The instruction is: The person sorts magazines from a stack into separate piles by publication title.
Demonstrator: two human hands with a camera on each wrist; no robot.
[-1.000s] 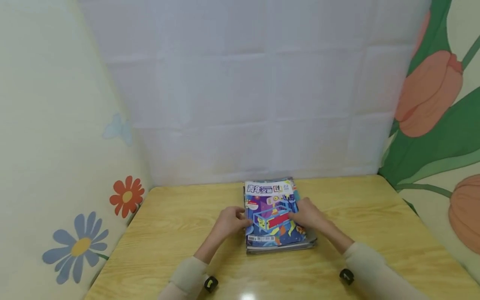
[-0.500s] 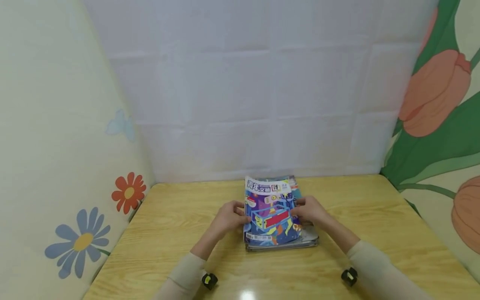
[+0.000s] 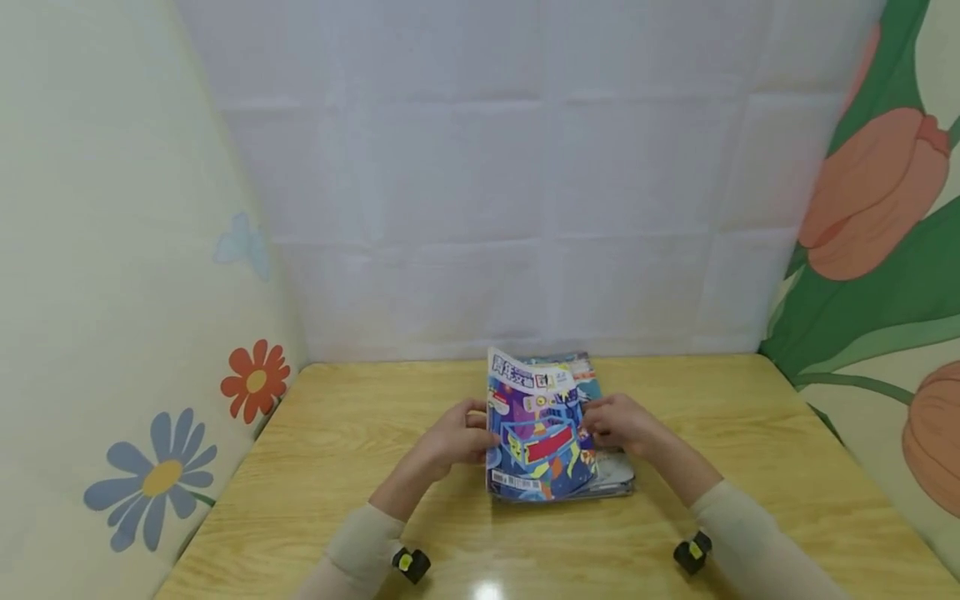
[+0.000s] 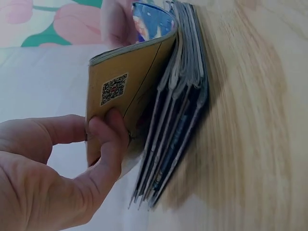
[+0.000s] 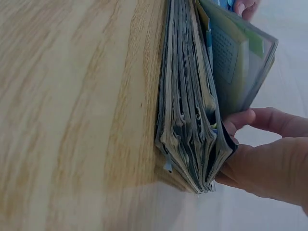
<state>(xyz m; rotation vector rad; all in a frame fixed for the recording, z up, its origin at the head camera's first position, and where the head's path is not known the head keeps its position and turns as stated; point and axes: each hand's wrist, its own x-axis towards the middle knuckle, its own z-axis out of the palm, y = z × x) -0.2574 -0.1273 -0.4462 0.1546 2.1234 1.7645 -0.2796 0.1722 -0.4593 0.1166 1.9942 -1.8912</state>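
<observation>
A magazine (image 3: 536, 425) with a bright blue and purple cover lies uppermost on a stack of magazines (image 3: 615, 483), its left side raised and curved. My left hand (image 3: 457, 433) pinches its left edge. In the left wrist view, the fingertips (image 4: 108, 127) press the tan back cover, which carries a QR code. At the right edge, my right hand (image 3: 618, 421) curls its fingers on the magazine. The right wrist view has this hand (image 5: 269, 154) at the stack's corner, one fingertip against the lifted magazine's pages (image 5: 231, 67); other fingertips are hidden behind the stack.
The stack stands near the back of a wood-grain table (image 3: 337, 467), close to a creased white sheet (image 3: 450, 183). Painted walls with flowers (image 3: 161, 479) and tulips (image 3: 873, 196) flank the table on both sides.
The top magazine's left side has lifted and bowed away from the stack, shifting slightly left. My right hand's fingers have drawn in from over the cover to its right edge.
</observation>
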